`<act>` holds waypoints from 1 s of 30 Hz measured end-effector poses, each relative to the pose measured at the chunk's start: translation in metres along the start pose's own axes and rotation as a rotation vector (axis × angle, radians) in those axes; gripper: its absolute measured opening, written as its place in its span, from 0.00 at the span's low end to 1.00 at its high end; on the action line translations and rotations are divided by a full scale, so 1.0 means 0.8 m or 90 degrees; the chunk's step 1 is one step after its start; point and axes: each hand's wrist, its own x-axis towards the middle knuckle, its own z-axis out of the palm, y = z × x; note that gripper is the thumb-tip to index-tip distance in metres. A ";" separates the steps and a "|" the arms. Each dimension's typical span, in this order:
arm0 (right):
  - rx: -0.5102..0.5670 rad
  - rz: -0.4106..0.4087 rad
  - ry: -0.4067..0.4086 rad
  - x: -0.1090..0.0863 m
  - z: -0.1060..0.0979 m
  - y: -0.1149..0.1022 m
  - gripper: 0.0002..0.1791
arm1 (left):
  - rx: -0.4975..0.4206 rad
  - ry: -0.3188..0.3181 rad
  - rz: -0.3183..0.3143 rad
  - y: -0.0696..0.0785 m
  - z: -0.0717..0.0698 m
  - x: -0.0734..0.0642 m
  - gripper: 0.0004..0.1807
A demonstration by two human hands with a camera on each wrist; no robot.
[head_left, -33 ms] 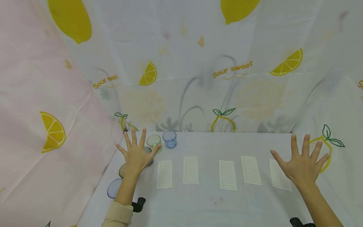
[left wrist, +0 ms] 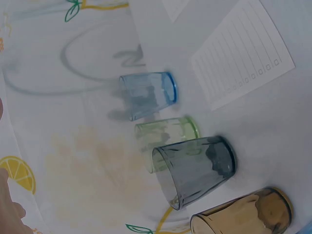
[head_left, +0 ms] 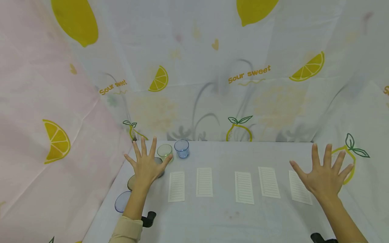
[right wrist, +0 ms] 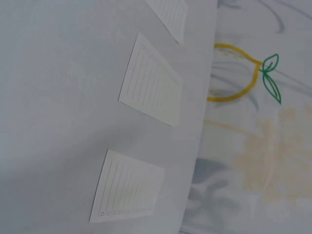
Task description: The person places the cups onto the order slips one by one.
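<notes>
My left hand [head_left: 147, 168], fingers spread, is held up over the table's left side and holds nothing. Around it stand clear tinted glasses: a blue glass [head_left: 181, 149], a green glass [head_left: 164, 150], a grey glass [left wrist: 195, 168], an amber glass [left wrist: 248, 214] and a bluish-purple glass [head_left: 122, 201]. Hand and forearm partly cover the grey, amber and purple ones in the head view. On the far right my right hand [head_left: 325, 177] is raised with fingers apart and nothing in it. It overlaps the rightmost lined paper slip [head_left: 299, 189] in that view.
Several lined paper slips [head_left: 204, 182] lie in a row across the white-covered table [head_left: 209, 219]. A lemon-print cloth [head_left: 188, 108] hangs behind and at both sides. Black wrist mounts [head_left: 149, 219] sit at both wrists.
</notes>
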 end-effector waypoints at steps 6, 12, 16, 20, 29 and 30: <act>0.003 -0.006 -0.003 -0.001 0.003 0.000 0.54 | -0.002 -0.003 -0.001 0.000 0.001 -0.001 0.50; 0.033 -0.048 0.027 -0.002 0.010 0.008 0.52 | 0.001 -0.018 -0.009 -0.001 0.001 -0.002 0.50; 0.074 -0.080 0.029 -0.005 0.014 0.023 0.49 | 0.002 -0.024 -0.018 -0.002 0.000 -0.004 0.51; 0.119 -0.112 0.009 -0.005 0.018 0.043 0.46 | 0.006 -0.025 -0.030 -0.008 0.000 -0.007 0.51; 0.233 -0.131 0.012 -0.014 0.037 0.089 0.35 | -0.042 -0.039 -0.065 -0.039 0.006 -0.035 0.50; 0.233 -0.128 0.006 -0.015 0.041 0.094 0.34 | -0.050 -0.039 -0.072 -0.044 0.008 -0.039 0.50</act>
